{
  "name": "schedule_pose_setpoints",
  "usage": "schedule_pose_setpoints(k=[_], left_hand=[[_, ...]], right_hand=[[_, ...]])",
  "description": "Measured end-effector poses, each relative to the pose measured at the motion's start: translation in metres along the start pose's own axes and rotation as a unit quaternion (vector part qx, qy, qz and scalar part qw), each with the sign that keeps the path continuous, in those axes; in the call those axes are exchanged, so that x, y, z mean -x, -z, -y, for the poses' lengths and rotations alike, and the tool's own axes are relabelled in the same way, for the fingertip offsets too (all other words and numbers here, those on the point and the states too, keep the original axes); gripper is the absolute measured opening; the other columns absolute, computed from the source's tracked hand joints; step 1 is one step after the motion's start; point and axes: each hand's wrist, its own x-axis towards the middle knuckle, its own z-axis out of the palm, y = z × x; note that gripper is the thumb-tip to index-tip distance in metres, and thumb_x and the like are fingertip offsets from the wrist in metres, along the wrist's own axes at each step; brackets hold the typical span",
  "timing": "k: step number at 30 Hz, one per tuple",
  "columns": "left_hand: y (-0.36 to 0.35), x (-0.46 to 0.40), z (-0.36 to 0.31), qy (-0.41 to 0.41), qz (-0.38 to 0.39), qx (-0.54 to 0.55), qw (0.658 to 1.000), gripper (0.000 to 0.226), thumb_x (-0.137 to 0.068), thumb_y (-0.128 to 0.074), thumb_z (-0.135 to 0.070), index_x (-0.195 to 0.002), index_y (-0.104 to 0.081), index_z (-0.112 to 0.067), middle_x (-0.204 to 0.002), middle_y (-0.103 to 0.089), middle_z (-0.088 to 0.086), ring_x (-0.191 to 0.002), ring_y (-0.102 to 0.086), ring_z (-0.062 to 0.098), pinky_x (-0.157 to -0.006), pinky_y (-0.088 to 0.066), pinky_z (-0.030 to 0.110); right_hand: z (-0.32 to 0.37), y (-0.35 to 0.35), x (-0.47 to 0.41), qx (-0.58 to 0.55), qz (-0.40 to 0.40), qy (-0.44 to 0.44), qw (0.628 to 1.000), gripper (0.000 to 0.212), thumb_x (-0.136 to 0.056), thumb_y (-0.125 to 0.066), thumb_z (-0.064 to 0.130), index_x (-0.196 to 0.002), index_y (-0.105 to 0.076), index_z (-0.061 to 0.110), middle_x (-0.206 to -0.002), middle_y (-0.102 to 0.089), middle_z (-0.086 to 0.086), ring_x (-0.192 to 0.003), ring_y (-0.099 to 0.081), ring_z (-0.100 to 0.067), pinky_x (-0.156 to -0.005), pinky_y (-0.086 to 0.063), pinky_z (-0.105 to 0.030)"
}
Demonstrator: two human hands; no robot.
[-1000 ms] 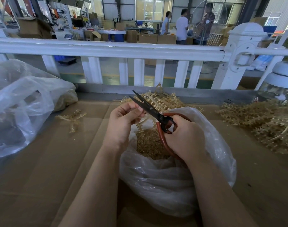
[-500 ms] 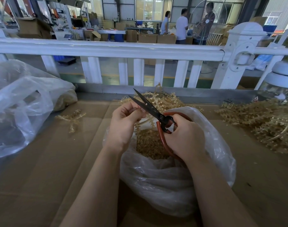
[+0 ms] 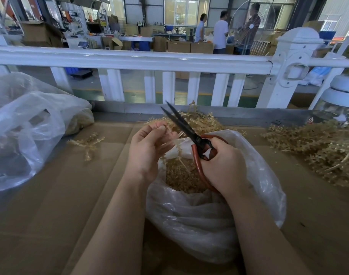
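Left hand [image 3: 148,153] pinches a thin tan sprig [image 3: 179,150] over the open clear bag [image 3: 199,225] midway along the bench's near edge; right hand [image 3: 223,167] grips the red-handled scissors [image 3: 181,126], blades parted just beyond it. I'd feed the stem deep into the blades, fingertips back, and snip above the bag's mouth so pieces drop in, not onto the far-edge heap [image 3: 201,122]

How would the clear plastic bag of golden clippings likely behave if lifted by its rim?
Probably floppy: the crumpled clear plastic bag sags in folds. Likely light for its size, since the golden clippings look small and loose. They might spill, as its mouth gapes open.
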Motion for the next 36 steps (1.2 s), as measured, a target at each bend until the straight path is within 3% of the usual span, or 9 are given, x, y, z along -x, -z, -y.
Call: schedule_pose_setpoints(k=[6,12,17,22,25,29,31,34,36], left_hand=[[0.002,-0.002,-0.002,0.033,-0.016,0.054,0.998,0.014,-0.097,-0.053,-0.004,-0.089,-0.063,-0.01,-0.068,-0.064,0.001,-0.077,-0.072,0.02,-0.07,-0.057,0.031],[0.001,-0.001,-0.003,0.055,0.003,0.061,0.997,0.015,-0.095,-0.053,-0.003,-0.087,-0.063,-0.011,-0.074,-0.065,0.004,-0.085,-0.072,0.023,-0.071,-0.058,0.03],[0.0,0.0,-0.003,0.064,0.044,0.045,0.996,0.013,-0.093,-0.055,-0.004,-0.085,-0.062,-0.012,-0.074,-0.066,0.001,-0.081,-0.072,0.021,-0.07,-0.058,0.028],[0.0,0.0,-0.002,0.084,0.054,0.063,0.993,0.006,-0.088,-0.063,-0.015,-0.094,-0.063,-0.012,-0.078,-0.068,0.002,-0.07,-0.069,0.015,-0.061,-0.058,0.027],[0.002,0.001,-0.001,0.094,0.105,-0.004,0.99,0.048,-0.068,-0.086,-0.033,-0.104,-0.062,-0.013,-0.083,-0.07,-0.001,-0.071,-0.066,0.014,-0.055,-0.052,0.023],[-0.002,0.005,0.003,0.077,0.147,-0.103,0.981,0.056,-0.055,-0.086,-0.033,-0.104,-0.066,-0.017,-0.08,-0.07,-0.008,-0.058,-0.053,0.007,-0.048,-0.041,0.018],[-0.002,0.005,0.004,0.071,0.171,-0.122,0.975,0.057,-0.054,-0.086,-0.032,-0.105,-0.066,-0.016,-0.084,-0.07,-0.007,-0.058,-0.053,0.007,-0.051,-0.043,0.018],[0.002,0.005,0.002,0.051,0.231,-0.17,0.957,0.061,-0.055,-0.09,-0.02,-0.11,-0.064,-0.015,-0.108,-0.07,0.011,-0.088,-0.068,0.023,-0.077,-0.058,0.031],[0.0,0.006,0.004,0.024,0.254,-0.19,0.948,0.056,-0.058,-0.092,-0.01,-0.106,-0.066,-0.015,-0.108,-0.07,0.011,-0.099,-0.069,0.029,-0.088,-0.057,0.039]], right_hand=[[-0.002,0.003,-0.005,-0.131,0.001,-0.127,0.983,0.017,-0.089,-0.072,0.04,-0.079,-0.071,0.027,-0.066,-0.068,0.011,-0.068,-0.065,-0.005,-0.06,-0.055,-0.023],[0.007,0.008,-0.009,-0.264,0.037,-0.186,0.946,0.026,-0.09,-0.074,0.032,-0.066,-0.065,0.025,-0.052,-0.06,0.014,-0.051,-0.056,0.003,-0.051,-0.043,-0.011],[0.01,0.009,-0.011,-0.326,0.06,-0.219,0.918,0.025,-0.09,-0.074,0.029,-0.076,-0.071,0.009,-0.057,-0.064,0.002,-0.056,-0.061,-0.007,-0.062,-0.051,-0.018],[0.012,0.008,-0.012,-0.34,0.079,-0.249,0.903,0.009,-0.089,-0.074,0.017,-0.084,-0.074,0.01,-0.065,-0.071,-0.001,-0.068,-0.07,-0.017,-0.079,-0.059,-0.031],[0.01,0.007,-0.012,-0.342,0.077,-0.258,0.9,0.009,-0.09,-0.072,0.015,-0.083,-0.074,0.011,-0.065,-0.072,-0.002,-0.069,-0.071,-0.017,-0.081,-0.058,-0.033],[0.009,0.006,-0.013,-0.337,0.075,-0.254,0.903,0.013,-0.092,-0.073,0.017,-0.081,-0.073,0.01,-0.063,-0.071,-0.001,-0.064,-0.07,-0.012,-0.069,-0.058,-0.023],[0.009,0.007,-0.013,-0.344,0.074,-0.259,0.9,0.013,-0.092,-0.073,0.016,-0.081,-0.073,0.009,-0.063,-0.07,-0.001,-0.063,-0.069,-0.012,-0.064,-0.056,-0.02],[0.009,0.01,-0.014,-0.367,0.076,-0.268,0.888,0.009,-0.092,-0.071,0.013,-0.084,-0.073,0.01,-0.066,-0.071,-0.002,-0.066,-0.07,-0.015,-0.066,-0.057,-0.023],[0.01,0.01,-0.014,-0.371,0.077,-0.271,0.885,0.008,-0.092,-0.071,0.013,-0.084,-0.072,0.012,-0.066,-0.07,0.0,-0.066,-0.069,-0.015,-0.067,-0.056,-0.026]])
